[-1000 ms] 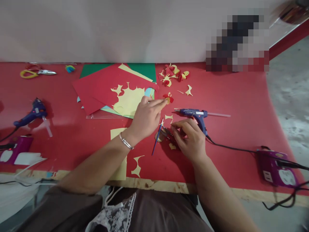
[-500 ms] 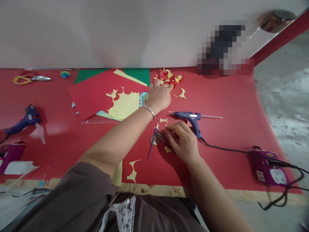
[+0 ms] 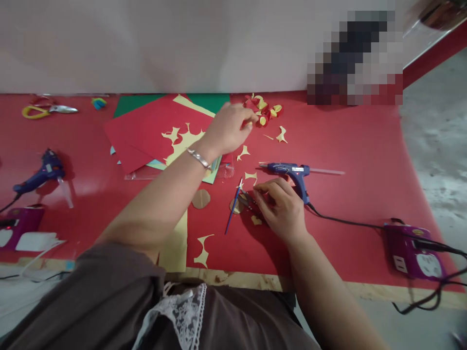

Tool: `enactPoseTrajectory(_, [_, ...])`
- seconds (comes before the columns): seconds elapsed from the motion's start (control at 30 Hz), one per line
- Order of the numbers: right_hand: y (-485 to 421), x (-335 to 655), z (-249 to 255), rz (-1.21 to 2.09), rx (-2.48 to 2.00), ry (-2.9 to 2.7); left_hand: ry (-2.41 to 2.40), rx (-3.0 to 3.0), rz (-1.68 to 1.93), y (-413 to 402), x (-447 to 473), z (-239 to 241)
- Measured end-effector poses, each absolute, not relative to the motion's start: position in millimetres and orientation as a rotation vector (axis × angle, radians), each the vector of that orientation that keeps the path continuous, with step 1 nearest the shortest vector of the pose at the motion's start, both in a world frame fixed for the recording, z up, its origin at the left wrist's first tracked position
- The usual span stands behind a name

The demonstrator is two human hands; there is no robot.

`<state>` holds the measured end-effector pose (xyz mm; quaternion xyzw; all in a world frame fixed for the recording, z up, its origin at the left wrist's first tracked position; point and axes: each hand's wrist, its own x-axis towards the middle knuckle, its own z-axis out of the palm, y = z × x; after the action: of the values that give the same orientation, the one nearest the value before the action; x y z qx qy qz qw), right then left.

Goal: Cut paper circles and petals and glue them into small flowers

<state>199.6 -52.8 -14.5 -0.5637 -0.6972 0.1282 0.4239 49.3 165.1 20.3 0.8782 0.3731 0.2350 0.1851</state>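
My left hand (image 3: 228, 129) reaches to the back of the red table, its fingers pinched at the edge of a pile of small red and yellow paper flowers (image 3: 264, 111). What it pinches is too small to name. My right hand (image 3: 280, 206) rests nearer me, fingers curled down on a small red and brown paper piece (image 3: 245, 200) flat on the table. A thin blue brush (image 3: 233, 212) lies just left of that hand. A blue glue gun (image 3: 292, 172) lies right behind it.
Red, green and yellow paper sheets (image 3: 153, 129) lie at back left, with yellow offcuts (image 3: 202, 250) near the front edge. A brown paper disc (image 3: 201, 199) lies mid-table. Scissors (image 3: 45, 111) and a second glue gun (image 3: 40, 177) sit far left. A purple power strip (image 3: 416, 250) sits right.
My left hand went from the middle of the table back to the flower pile and has drawn slightly left there. My right hand stayed on the paper piece. The brown disc now shows.
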Motion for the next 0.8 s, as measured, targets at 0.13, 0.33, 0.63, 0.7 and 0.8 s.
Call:
enactPoseTrajectory(0.13, [-55, 200, -15, 0.325, -1.418, -1.765, 1.008, 2.397, 0.395, 125, -26, 43])
enactPoseTrajectory(0.33, [-55, 198, -15, 0.324, -1.427, -1.796, 1.159, 2.471, 0.217, 58, -126, 34])
enactPoseTrajectory(0.63, [-54, 197, -19, 0.319, -1.437, -1.791, 1.263, 2.247, 0.186, 33, -146, 20])
enactPoseTrajectory(0.7, [-54, 198, -19, 0.332, -1.442, -1.767, 1.219, 2.137, 0.183, 29, -134, 34])
enactPoseTrajectory(0.8, [-56, 195, -14, 0.423, -1.439, -1.722, 1.137, 1.951, 0.35, 24, -112, 54])
